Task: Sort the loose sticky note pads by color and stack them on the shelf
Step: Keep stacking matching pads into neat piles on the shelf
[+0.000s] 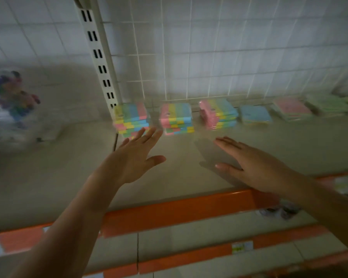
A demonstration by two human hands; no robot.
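So both hands were caught stretched out flat over the shelf (179, 149), nothing being held in either one. The left hand (136, 157) was spread with straight fingers, its tips just in front of the leftmost striped stack (132, 119), though actual contact couldn't be made out through the blur. The right hand (249, 161) was likewise loose and flat, well apart from any pad. The sticky note pads were lined up along the back by the wire grid (189, 57): a second striped stack (176, 119), a third striped stack (218, 113), then a blue stack (255, 115), a pink-topped stack (291, 109) and a green stack (327, 104) further right. What could go sideways, probably: the third striped stack looked skewed already, so it could get toppled if bumped by a reaching hand. The leftmost stack was sat close to the slotted upright (100, 63), so a pad could be shoved against it. The dim, smeary view meant pale colors could easily get mixed up too.
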